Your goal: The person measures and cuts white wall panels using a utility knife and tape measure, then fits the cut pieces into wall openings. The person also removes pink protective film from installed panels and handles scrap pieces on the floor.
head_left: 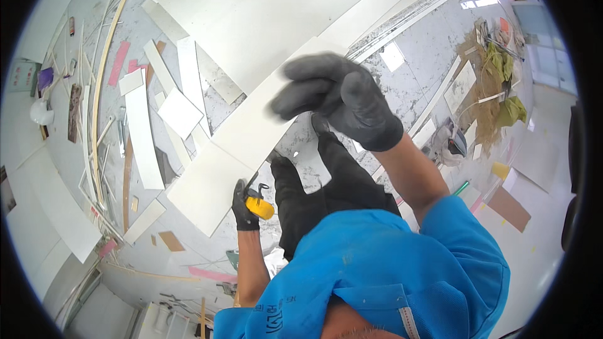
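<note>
Plainly, the person's black-gloved left hand (pixel 242 209) is closed around a compact, rounded yellow tape measure (pixel 260 208), held at the near right edge of a long, flat white board (pixel 217 179); whether the hand touches that board cannot be told. Over the board's farther stretch hovers the black-gloved right hand (pixel 342 95), slightly blurred, its fingers extended in a wide, loose spread. Beyond the board lies a broad, smooth white sheet (pixel 245 16), and left of it a square white offcut (pixel 180 113).
</note>
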Motion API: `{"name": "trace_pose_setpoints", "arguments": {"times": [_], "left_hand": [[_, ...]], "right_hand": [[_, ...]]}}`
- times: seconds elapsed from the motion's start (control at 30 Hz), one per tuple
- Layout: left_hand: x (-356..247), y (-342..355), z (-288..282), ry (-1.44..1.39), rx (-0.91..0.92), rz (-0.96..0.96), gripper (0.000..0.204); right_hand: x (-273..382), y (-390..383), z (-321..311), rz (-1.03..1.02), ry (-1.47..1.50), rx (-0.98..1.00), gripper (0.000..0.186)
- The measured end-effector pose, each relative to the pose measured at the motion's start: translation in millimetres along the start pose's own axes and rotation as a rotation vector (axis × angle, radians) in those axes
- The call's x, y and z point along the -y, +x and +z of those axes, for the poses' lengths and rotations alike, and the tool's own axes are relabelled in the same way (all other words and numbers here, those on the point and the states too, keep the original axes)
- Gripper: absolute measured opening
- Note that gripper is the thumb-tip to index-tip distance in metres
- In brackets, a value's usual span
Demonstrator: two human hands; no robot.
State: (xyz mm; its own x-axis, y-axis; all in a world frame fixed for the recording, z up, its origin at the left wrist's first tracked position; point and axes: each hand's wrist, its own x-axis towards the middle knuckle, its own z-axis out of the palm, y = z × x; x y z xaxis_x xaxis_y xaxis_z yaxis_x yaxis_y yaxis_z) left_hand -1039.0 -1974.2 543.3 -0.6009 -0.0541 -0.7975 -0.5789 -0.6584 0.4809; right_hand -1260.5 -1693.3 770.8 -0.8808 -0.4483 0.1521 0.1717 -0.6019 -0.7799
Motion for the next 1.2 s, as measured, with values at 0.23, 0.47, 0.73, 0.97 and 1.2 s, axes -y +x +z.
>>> {"name": "trace_pose_setpoints", "arguments": {"times": [0.23,0.47,0.73,0.97,1.2], "left_hand": [[71.6,179.9,36.6,-0.029,-0.068,-0.052,0.034],[135.1,308.8,46.9,-0.099,0.182,-0.170,0.023],[218.1,400.1,-1.3,-0.125,0.088,-0.230,0.022],[236.7,446.3,-20.3,-0.111,0.137,-0.251,0.024],[180.0,475.5,14.0,-0.190,0.275,-0.249,0.038]], "right_hand": [[-147.5,-292.7,-165.2,0.673,-1.046,-0.244,0.031],[-241.1,-390.0,-174.4,0.713,-1.339,0.281,0.017],[-280.6,-357.7,-218.9,0.586,-1.453,0.084,0.021],[-281.1,-298.3,-238.6,0.681,-1.211,-0.039,0.024],[-288.3,-238.1,-247.2,0.618,-1.278,0.112,0.025]]}}
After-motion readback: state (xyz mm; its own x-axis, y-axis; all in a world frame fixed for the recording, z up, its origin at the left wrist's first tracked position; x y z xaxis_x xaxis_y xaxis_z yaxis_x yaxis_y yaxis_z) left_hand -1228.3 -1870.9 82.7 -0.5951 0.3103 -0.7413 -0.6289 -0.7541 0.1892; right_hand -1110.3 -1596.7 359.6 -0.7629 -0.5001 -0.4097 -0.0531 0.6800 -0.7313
